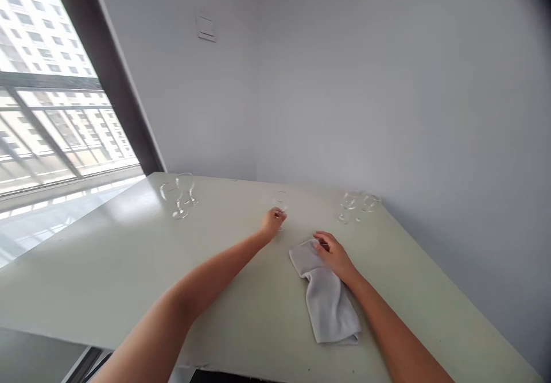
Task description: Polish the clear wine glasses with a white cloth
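Note:
Near the middle of the table, my left hand (274,222) is closed around the stem of a clear wine glass (280,197). The glass is upright, its bowl showing above my fingers; its foot is faint against the tabletop. Closer to me, a folded light-grey cloth (330,308) lies lengthwise on the table. My right hand (333,254) is at the cloth's far end, thumb on top and fingers curled by its upper edge, gripping it loosely.
Two stemmed glasses (179,199) stand at the far left of the pale table (129,274). More clear glasses (348,202) stand at the far right, near the wall (408,96). A window (47,96) is on the left.

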Tool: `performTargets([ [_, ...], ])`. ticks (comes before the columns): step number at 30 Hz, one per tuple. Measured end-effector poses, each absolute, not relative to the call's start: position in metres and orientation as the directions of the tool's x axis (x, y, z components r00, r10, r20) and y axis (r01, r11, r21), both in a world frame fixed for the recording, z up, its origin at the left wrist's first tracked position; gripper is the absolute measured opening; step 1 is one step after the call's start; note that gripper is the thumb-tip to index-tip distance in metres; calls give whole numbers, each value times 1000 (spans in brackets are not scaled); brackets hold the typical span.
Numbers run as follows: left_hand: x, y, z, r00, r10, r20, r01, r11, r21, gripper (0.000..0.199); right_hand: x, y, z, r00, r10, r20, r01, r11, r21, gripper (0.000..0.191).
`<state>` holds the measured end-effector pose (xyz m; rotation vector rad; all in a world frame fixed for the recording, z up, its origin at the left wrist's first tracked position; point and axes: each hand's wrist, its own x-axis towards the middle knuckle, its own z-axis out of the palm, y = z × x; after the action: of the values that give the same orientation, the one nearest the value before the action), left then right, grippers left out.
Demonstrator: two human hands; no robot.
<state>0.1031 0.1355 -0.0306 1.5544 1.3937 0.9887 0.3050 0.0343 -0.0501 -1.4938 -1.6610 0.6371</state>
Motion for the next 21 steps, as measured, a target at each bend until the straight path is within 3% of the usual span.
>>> performTargets([
  [5, -33, 125, -30, -193, 979, 63, 372, 14, 928, 20, 292, 24, -47, -200, 952, 233, 798, 296, -525, 31],
  [9, -124, 112, -33, -404, 911, 87, 346, 64, 936, 28, 291, 23, -46, -228, 950, 213, 832, 303, -464, 33],
  [16, -201, 114, -34, -584, 805, 107, 333, 117, 936, 32, 295, 25, -48, -217, 954, 206, 798, 295, -526, 33],
  [21, -212, 114, -32, -621, 772, 132, 368, 139, 919, 30, 297, 27, -45, -77, 987, 141, 591, 159, -791, 28],
])
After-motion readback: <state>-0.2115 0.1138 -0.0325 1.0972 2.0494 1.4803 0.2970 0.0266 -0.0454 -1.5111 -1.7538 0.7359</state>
